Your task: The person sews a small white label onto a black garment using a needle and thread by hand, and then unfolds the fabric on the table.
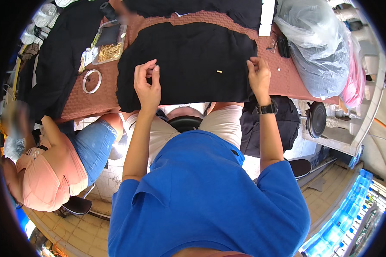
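Observation:
A black fabric piece [184, 51] lies spread flat over the table edge nearest me, with a small gold-coloured metal piece [219, 71] on its right half. My left hand [148, 88] is over the left part of the fabric, its fingers loosely bent and the thumb apart from them, with nothing visible in it. At the fabric's right edge is my right hand [260, 79], fingers curled loosely and thumb a little apart. It seems to hold nothing; whether its fingertips touch the cloth I cannot tell.
Left of the fabric are a clear box of gold-coloured pieces [110, 52] and a white ring [92, 81]. Dark scissors [283, 46] and a big plastic bag [317, 51] are at right. A person in a pink top [55, 175] sits at left. Dark cloth [270, 124] hangs beside my leg.

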Demonstrator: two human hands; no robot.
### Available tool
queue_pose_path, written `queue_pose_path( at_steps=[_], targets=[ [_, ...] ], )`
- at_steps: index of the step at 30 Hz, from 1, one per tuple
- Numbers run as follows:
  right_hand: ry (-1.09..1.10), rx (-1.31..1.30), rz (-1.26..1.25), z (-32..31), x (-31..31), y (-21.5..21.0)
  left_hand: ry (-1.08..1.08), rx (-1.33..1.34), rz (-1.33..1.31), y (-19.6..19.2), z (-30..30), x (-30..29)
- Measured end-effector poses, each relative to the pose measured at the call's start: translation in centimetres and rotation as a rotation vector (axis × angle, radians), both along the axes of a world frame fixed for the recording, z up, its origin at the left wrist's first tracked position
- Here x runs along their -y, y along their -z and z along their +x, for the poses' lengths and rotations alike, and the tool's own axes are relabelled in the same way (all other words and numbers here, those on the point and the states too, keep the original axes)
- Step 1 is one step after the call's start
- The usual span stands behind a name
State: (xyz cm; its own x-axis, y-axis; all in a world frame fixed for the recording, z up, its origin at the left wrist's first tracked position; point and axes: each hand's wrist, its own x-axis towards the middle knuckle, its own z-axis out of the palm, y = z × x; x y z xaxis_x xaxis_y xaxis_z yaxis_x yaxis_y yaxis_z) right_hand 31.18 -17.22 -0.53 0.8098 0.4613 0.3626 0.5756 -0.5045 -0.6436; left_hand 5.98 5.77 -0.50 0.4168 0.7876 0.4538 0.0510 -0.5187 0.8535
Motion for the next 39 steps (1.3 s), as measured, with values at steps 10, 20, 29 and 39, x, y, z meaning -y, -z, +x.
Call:
queue_pose_path(
  at_steps=[10,20,29,39],
  targets=[
    [-0.195,-0.147,0.1,-1.5,2.4,1.1,0.434,-0.126,-0.179,-0.6,3.0,8.1],
    [-0.626,-0.126,0.387,-8.0,-3.5,-8.7,0.301,0.102,-0.974,1.1,-0.5,12.0],
    [-1.181,0.253,0.11,-25.5,-9.4,-14.8,0.421,0.404,-1.153,1.0,1.7,4.8],
    [-0.805,0.264,0.567,-10.5,-13.8,-18.1,0.496,0.465,-1.106,-3.2,1.5,-1.9]
  ],
)
